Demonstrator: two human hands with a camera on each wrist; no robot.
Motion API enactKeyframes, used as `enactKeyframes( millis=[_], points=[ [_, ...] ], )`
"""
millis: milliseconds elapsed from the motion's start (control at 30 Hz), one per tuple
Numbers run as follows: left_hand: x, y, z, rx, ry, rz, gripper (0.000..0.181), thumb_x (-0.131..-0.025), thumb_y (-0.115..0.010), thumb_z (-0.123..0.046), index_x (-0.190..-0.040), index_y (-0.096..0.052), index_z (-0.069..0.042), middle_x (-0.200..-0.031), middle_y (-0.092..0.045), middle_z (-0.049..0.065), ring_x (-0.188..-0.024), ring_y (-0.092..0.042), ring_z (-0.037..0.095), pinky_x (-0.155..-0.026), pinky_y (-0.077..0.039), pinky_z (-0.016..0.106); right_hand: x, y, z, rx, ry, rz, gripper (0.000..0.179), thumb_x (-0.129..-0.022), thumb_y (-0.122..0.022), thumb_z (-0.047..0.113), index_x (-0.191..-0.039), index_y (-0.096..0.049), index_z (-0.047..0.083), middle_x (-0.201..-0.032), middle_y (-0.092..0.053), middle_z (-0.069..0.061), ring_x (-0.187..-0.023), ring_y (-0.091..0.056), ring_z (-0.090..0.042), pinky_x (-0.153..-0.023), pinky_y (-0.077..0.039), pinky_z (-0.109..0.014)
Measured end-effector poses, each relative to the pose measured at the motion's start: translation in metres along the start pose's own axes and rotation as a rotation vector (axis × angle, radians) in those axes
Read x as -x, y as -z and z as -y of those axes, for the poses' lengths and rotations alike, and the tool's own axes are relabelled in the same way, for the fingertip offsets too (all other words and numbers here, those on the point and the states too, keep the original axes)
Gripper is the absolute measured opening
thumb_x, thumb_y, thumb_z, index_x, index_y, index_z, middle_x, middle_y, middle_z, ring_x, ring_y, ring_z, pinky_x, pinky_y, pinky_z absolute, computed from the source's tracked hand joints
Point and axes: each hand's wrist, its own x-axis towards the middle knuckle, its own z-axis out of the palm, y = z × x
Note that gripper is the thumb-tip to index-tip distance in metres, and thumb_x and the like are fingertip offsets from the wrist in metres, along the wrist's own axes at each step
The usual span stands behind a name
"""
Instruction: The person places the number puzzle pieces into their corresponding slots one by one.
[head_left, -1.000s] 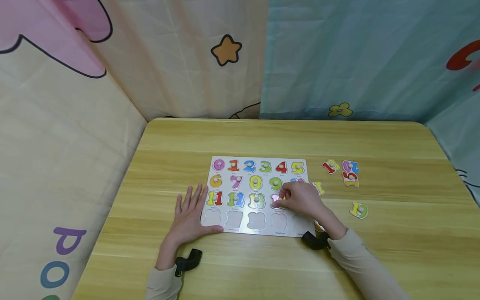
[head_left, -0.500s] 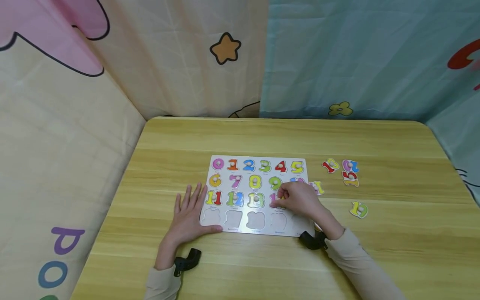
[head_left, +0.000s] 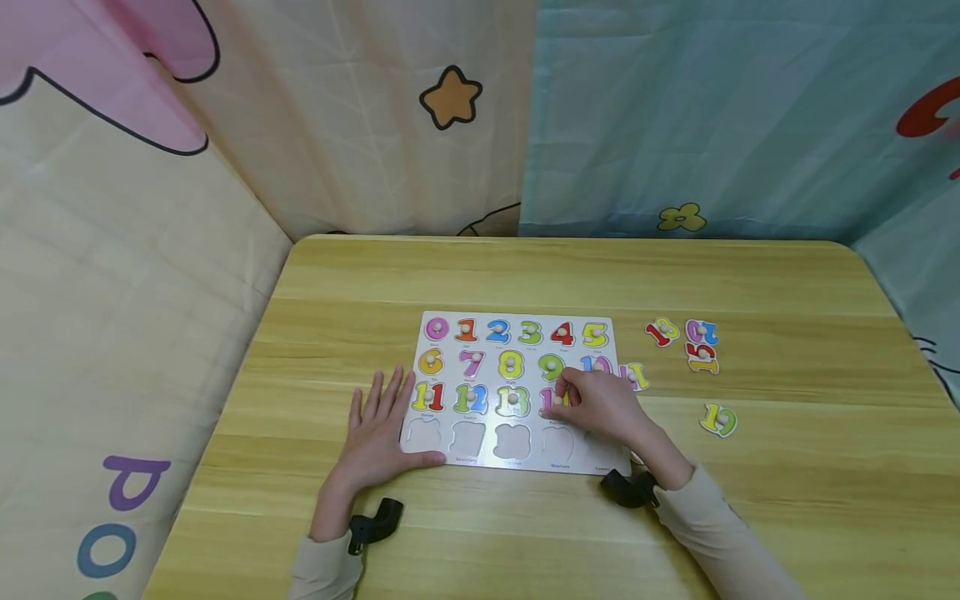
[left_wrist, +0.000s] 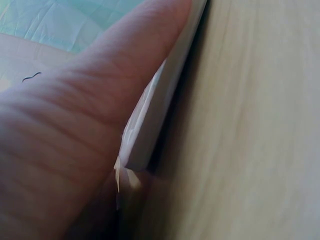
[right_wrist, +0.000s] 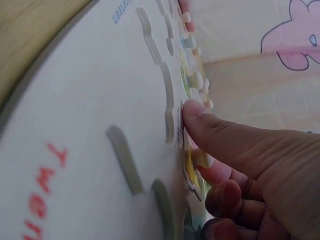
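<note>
A white number puzzle board [head_left: 491,454] lies on the table, its upper rows filled with knobbed number pieces and its bottom row showing bare recesses. My left hand [head_left: 375,442] is spread flat at the board's left edge, thumb along the front-left corner; the left wrist view shows that thumb against the board's side [left_wrist: 150,125]. With thumb and curled fingers, my right hand [head_left: 603,404] pinches the pink-and-yellow number 14 piece [head_left: 547,402] at its place in the third row. In the right wrist view, the thumb touches the piece's edge [right_wrist: 190,170], beside its wooden knob [right_wrist: 203,158].
Right of the board lie loose number pieces: a red-and-yellow one [head_left: 663,332], a 20 [head_left: 702,333] touching a 15 [head_left: 702,358], a pink-and-yellow one [head_left: 636,377] at the board's edge, and a yellow-and-green one [head_left: 718,420]. Printed curtains [head_left: 360,125] stand behind the table.
The right hand stays at the number 14 piece, its fingers shifted slightly so more of the 14 and 10 pieces shows. The left hand has not moved on the board.
</note>
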Motion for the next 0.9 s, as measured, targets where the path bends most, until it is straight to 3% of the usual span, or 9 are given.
enactKeyframes(
  millis=[267, 433, 667, 900],
  points=[
    [0.001, 0.000, 0.000, -0.006, 0.004, 0.001, 0.125, -0.063, -0.067, -0.076, -0.153, -0.012, -0.010, -0.158, -0.004, 0.010, -0.142, 0.010, 0.032, -0.108, 0.011, 0.053, 0.006, 0.006, -0.003, -0.032, 0.003, 0.005, 0.031, -0.076, -0.078, 0.043, -0.084, -0.062, 0.017, -0.057, -0.044, 0.009, -0.050, -0.040, -0.009, -0.047, -0.028, -0.027],
    [0.002, 0.000, -0.001, 0.006, -0.003, -0.011, 0.124, -0.063, -0.068, -0.075, -0.153, -0.013, -0.009, -0.158, -0.006, 0.011, -0.142, 0.008, 0.033, -0.108, 0.009, 0.055, 0.011, 0.021, -0.015, -0.069, 0.000, -0.052, 0.025, -0.080, -0.076, 0.037, -0.085, -0.063, 0.017, -0.060, -0.046, 0.008, -0.051, -0.041, -0.010, -0.047, -0.030, -0.026],
    [0.001, -0.001, 0.000, 0.008, -0.014, -0.031, 0.124, -0.062, -0.068, -0.075, -0.153, -0.014, -0.009, -0.158, -0.007, 0.011, -0.142, 0.006, 0.034, -0.108, 0.007, 0.055, 0.021, 0.050, -0.061, -0.169, -0.041, -0.153, 0.020, -0.084, -0.074, 0.027, -0.088, -0.064, 0.011, -0.063, -0.047, 0.002, -0.055, -0.043, -0.015, -0.047, -0.031, -0.025],
    [0.001, -0.001, 0.000, 0.003, -0.014, -0.020, 0.126, -0.061, -0.067, -0.077, -0.153, -0.012, -0.010, -0.158, -0.005, 0.010, -0.142, 0.008, 0.033, -0.108, 0.009, 0.054, 0.040, 0.083, -0.114, -0.097, -0.109, -0.258, 0.022, -0.090, -0.068, 0.022, -0.100, -0.065, 0.002, -0.069, -0.051, -0.002, -0.060, -0.046, -0.015, -0.048, -0.035, -0.027]
  ],
)
